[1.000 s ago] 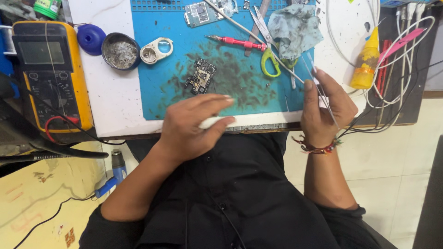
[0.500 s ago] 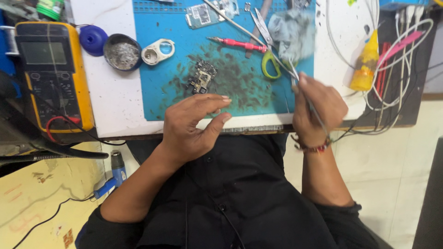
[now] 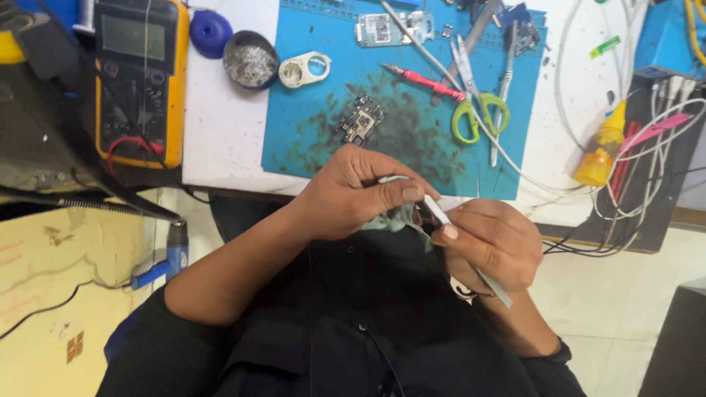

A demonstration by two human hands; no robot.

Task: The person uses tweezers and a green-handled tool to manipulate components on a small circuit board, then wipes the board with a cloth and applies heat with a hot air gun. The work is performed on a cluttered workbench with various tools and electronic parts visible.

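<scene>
Both hands have drawn back from the blue mat since the earlier frames and now meet over the person's lap, just off the near edge of the counter [image 3: 220, 158]; the pale cloth that lay at the far side of the mat is now in the left hand.

On the white counter lies the blue work mat [image 3: 309, 110], smudged dark in the middle. At the counter's left end sits a yellow multimeter [image 3: 140, 77] with red and black leads. A tangle of white cables [image 3: 640, 147] runs along the right side, beside a yellow squeeze bottle [image 3: 599, 151].

The left hand [image 3: 353, 195] has its fingers closed around a crumpled pale-green cloth [image 3: 393, 217], thumb pressed along the top. The right hand [image 3: 489, 242] is touching it from the right, fingers gripping metal tweezers [image 3: 441, 215] whose tip goes into the cloth; the other end sticks out below the wrist.

On the mat, green-handled scissors [image 3: 478, 110] lie near a red-handled tool [image 3: 423, 79]. A small dark circuit board [image 3: 360, 121] rests in the smudged patch, well apart from the hands. Another, paler board [image 3: 386, 29] lies at the mat's far edge. Left of the mat stand a round tin [image 3: 250, 62], a white plastic part [image 3: 305, 70] and a blue cap [image 3: 211, 31].
</scene>
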